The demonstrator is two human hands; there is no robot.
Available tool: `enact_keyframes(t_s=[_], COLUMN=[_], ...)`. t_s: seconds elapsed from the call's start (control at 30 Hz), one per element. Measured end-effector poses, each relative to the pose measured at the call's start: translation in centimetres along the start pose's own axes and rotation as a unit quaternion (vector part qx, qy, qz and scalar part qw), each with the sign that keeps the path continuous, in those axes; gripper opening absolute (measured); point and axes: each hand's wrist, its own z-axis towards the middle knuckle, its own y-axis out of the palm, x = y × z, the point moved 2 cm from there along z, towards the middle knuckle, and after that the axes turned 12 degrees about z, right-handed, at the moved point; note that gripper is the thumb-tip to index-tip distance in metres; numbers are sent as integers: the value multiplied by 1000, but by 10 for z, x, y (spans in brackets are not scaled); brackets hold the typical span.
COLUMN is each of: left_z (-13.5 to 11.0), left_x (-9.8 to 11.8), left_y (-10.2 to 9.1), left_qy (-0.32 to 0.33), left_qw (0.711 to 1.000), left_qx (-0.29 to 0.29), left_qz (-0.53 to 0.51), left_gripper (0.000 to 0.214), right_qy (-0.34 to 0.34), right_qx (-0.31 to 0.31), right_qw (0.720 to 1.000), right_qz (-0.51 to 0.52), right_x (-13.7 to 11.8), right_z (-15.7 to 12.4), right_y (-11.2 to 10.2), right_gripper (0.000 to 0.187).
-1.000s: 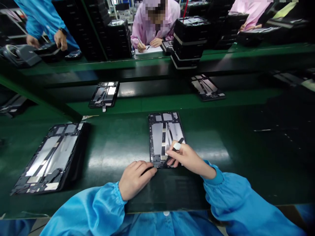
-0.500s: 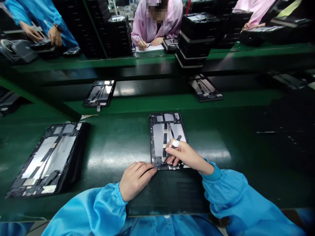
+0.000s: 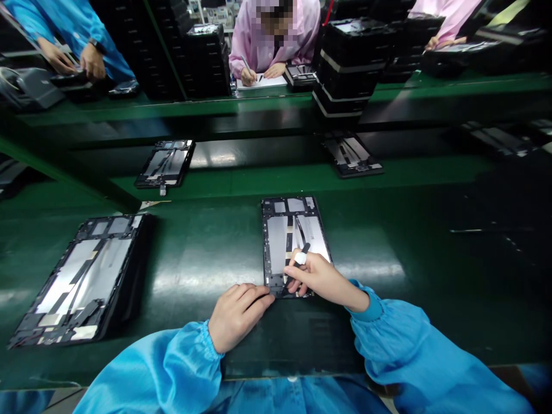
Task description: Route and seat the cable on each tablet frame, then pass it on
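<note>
An opened tablet lies before me, its insides up, showing silver plates, dark ribbon cables and a black frame. My left hand rests on the table with fingers stretched out. Its fingertips touch the tablet's lower left corner. Over the tablet's lower part, my right hand is closed around black tweezers, with the tip pointing down near the bottom edge. A white wrap covers part of one right finger. That hand hides the tablet's lower right area.
On the left lies a stack topped by another opened tablet. Further opened tablets sit on the belt beyond. Black stacked trays stand across the line. A co-worker in pink writes there; another in blue works left.
My right hand has moved slightly left and down with the tweezers, toward the tablet's bottom edge. The tablets on the far belt have shifted left. My left hand stays put.
</note>
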Motion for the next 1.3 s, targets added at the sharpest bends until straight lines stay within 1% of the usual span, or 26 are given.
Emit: enact_keyframes(t_s=[0.27, 0.63, 0.7, 0.93, 1.3], left_z=[1, 2, 2, 1, 1], left_x=[0, 1, 1, -1, 0], left_y=[-1, -2, -2, 0, 0], left_qy=[-1, -3, -3, 0, -1], left_qw=[1000, 1000, 1000, 1000, 1000], left_qx=[-1, -1, 0, -6, 0], left_qz=[-2, -2, -2, -6, -4], left_gripper=[19, 20, 19, 19, 19], right_qy=[12, 7, 9, -10, -8], right_qx=[5, 16, 16, 7, 6], right_qw=[998, 996, 996, 1000, 1000], right_qz=[65, 91, 85, 19, 3], right_x=[4, 3, 4, 4, 4], right_z=[4, 6, 6, 2, 1], right_y=[-4, -6, -6, 0, 0], right_gripper=[46, 48, 47, 40, 34])
